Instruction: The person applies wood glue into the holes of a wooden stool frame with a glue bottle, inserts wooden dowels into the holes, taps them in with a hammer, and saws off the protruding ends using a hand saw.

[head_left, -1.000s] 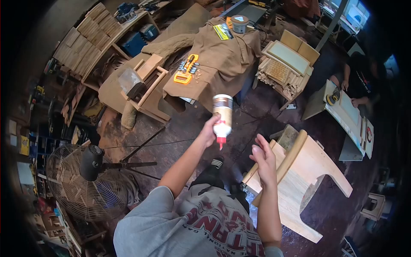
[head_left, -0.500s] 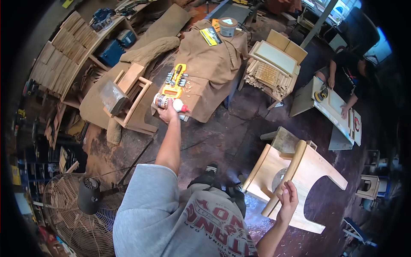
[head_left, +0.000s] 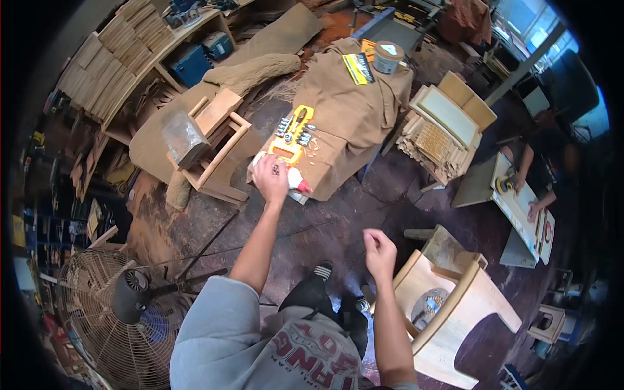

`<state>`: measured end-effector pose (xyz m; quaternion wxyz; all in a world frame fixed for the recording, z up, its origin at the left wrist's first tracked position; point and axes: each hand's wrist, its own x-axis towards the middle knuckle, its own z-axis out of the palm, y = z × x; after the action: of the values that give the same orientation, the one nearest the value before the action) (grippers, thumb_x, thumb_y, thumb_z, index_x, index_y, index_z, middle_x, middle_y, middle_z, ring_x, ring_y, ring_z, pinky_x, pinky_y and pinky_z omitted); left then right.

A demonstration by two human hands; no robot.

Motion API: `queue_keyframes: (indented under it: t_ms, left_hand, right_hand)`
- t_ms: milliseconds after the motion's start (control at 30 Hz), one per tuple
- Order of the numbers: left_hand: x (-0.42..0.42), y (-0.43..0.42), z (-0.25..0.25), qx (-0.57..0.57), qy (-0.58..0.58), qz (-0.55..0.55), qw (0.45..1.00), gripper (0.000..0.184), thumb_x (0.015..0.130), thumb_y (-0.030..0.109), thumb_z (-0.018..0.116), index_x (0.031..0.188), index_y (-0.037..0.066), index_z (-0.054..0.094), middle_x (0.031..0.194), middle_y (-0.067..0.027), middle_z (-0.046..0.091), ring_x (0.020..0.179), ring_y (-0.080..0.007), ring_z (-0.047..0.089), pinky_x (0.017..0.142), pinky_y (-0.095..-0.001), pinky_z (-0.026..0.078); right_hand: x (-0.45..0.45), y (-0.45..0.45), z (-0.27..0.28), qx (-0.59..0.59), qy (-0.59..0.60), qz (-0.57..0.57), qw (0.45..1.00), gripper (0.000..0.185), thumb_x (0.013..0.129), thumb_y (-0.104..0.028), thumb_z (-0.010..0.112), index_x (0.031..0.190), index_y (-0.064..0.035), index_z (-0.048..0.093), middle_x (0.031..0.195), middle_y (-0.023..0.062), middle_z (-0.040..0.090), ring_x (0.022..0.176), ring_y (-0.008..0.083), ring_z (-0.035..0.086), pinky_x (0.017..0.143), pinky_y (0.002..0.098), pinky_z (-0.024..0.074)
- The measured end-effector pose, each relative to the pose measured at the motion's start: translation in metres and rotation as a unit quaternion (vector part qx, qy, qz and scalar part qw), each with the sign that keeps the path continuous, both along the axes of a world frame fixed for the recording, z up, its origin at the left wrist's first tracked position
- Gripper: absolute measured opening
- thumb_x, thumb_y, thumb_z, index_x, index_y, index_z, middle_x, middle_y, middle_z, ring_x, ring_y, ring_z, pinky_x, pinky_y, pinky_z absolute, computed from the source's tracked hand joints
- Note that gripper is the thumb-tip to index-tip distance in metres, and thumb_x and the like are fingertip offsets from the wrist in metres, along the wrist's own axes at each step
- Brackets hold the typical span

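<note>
Closed left hand (head_left: 272,183) around glue bottle (head_left: 294,177) at counter (head_left: 333,162) edge, not yet released; curled right hand (head_left: 381,256) shut, contents indeterminable.

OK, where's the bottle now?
Head view, left of centre: the bottle is under the left hand, at the near end of the cloth-covered table, beside the yellow bit holder.
</note>
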<state>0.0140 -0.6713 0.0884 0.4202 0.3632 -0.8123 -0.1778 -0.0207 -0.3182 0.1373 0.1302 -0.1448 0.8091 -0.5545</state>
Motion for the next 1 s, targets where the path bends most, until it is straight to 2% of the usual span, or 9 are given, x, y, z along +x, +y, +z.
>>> queue_keyframes:
  t_ms: [67, 133, 200, 400, 633, 733, 900, 967, 1000]
  left_hand:
    - [-0.015, -0.017, 0.004, -0.021, -0.067, -0.143, 0.987, 0.014, 0.09, 0.019, 0.073, 0.1, 0.012, 0.079, 0.103, -0.0075, 0.074, 0.105, -0.029, 0.065, 0.096, -0.0445, 0.049]
    - [-0.042, -0.03, 0.006, -0.015, -0.106, -0.199, 0.974, 0.011, 0.088, 0.018, 0.073, 0.095, 0.012, 0.08, 0.097, -0.0079, 0.073, 0.101, -0.0286, 0.066, 0.093, -0.0442, 0.05]
    - [-0.068, -0.043, 0.005, -0.05, -0.262, -0.246, 0.932, 0.012, 0.083, 0.018, 0.075, 0.091, 0.012, 0.081, 0.094, -0.0089, 0.072, 0.101, -0.0285, 0.067, 0.09, -0.0438, 0.053]
    - [-0.105, -0.068, -0.038, -0.102, -0.292, -0.259, 0.915, 0.006, 0.078, 0.016, 0.074, 0.078, 0.011, 0.078, 0.089, -0.0107, 0.071, 0.096, -0.0301, 0.068, 0.087, -0.0444, 0.055]
    - [-0.113, -0.074, -0.046, -0.093, -0.314, -0.27, 0.906, 0.008, 0.077, 0.015, 0.075, 0.076, 0.007, 0.078, 0.09, -0.011, 0.075, 0.095, -0.029, 0.072, 0.085, -0.0439, 0.057]
    - [-0.112, -0.083, -0.044, -0.06, -0.294, -0.285, 0.91, 0.005, 0.075, 0.014, 0.074, 0.076, 0.01, 0.077, 0.088, -0.0121, 0.074, 0.092, -0.0312, 0.071, 0.085, -0.045, 0.057]
    - [-0.115, -0.085, -0.047, -0.056, -0.312, -0.305, 0.898, 0.008, 0.075, 0.014, 0.073, 0.077, 0.007, 0.077, 0.089, -0.0142, 0.074, 0.092, -0.0321, 0.071, 0.085, -0.0441, 0.057]
    - [-0.116, -0.085, -0.055, -0.076, -0.322, -0.306, 0.893, 0.009, 0.075, 0.014, 0.073, 0.077, 0.006, 0.076, 0.09, -0.0151, 0.074, 0.092, -0.0326, 0.071, 0.085, -0.0441, 0.058]
    - [-0.115, -0.082, -0.049, -0.07, -0.34, -0.296, 0.89, 0.01, 0.075, 0.014, 0.073, 0.077, 0.005, 0.076, 0.091, -0.0153, 0.074, 0.092, -0.0336, 0.071, 0.085, -0.0446, 0.058]
  right_hand:
    - [-0.038, -0.075, -0.012, 0.016, 0.092, 0.074, 0.993, 0.014, 0.095, -0.012, 0.068, 0.104, -0.0046, 0.076, 0.093, 0.0171, 0.073, 0.084, 0.0319, 0.073, 0.078, 0.039, 0.0565]
    - [-0.078, -0.144, -0.036, 0.039, 0.172, 0.108, 0.978, 0.015, 0.096, -0.015, 0.066, 0.104, -0.0057, 0.075, 0.098, 0.0175, 0.073, 0.092, 0.0396, 0.071, 0.082, 0.0455, 0.0558]
    - [-0.114, -0.203, -0.055, 0.063, 0.248, 0.122, 0.959, 0.015, 0.095, -0.016, 0.067, 0.104, -0.0082, 0.077, 0.099, 0.0156, 0.073, 0.091, 0.0399, 0.071, 0.08, 0.0473, 0.0558]
    - [-0.168, -0.285, -0.106, 0.213, 0.279, 0.192, 0.917, 0.019, 0.091, -0.019, 0.067, 0.104, -0.0226, 0.08, 0.095, 0.0113, 0.074, 0.089, 0.0366, 0.073, 0.076, 0.0475, 0.0583]
    - [-0.176, -0.296, -0.117, 0.181, 0.285, 0.19, 0.922, 0.016, 0.091, -0.019, 0.069, 0.103, -0.0194, 0.079, 0.096, 0.0107, 0.075, 0.088, 0.0364, 0.073, 0.075, 0.0479, 0.0576]
    - [-0.185, -0.301, -0.115, 0.105, 0.129, 0.108, 0.98, 0.017, 0.089, -0.021, 0.072, 0.102, -0.0117, 0.078, 0.094, 0.0147, 0.077, 0.087, 0.0341, 0.075, 0.078, 0.0446, 0.0577]
    - [-0.209, -0.329, -0.108, 0.109, 0.137, 0.137, 0.975, 0.02, 0.088, -0.021, 0.071, 0.103, -0.0116, 0.079, 0.094, 0.0184, 0.077, 0.09, 0.0365, 0.075, 0.082, 0.0468, 0.0577]
    - [-0.214, -0.34, -0.11, 0.205, 0.212, 0.204, 0.934, 0.028, 0.086, -0.016, 0.068, 0.109, -0.0071, 0.08, 0.096, 0.0233, 0.076, 0.09, 0.0403, 0.074, 0.085, 0.0469, 0.0578]
    - [-0.208, -0.342, -0.089, 0.267, 0.158, 0.217, 0.925, 0.032, 0.085, -0.015, 0.066, 0.113, -0.0099, 0.08, 0.1, 0.0256, 0.074, 0.096, 0.0438, 0.072, 0.089, 0.0496, 0.0569]
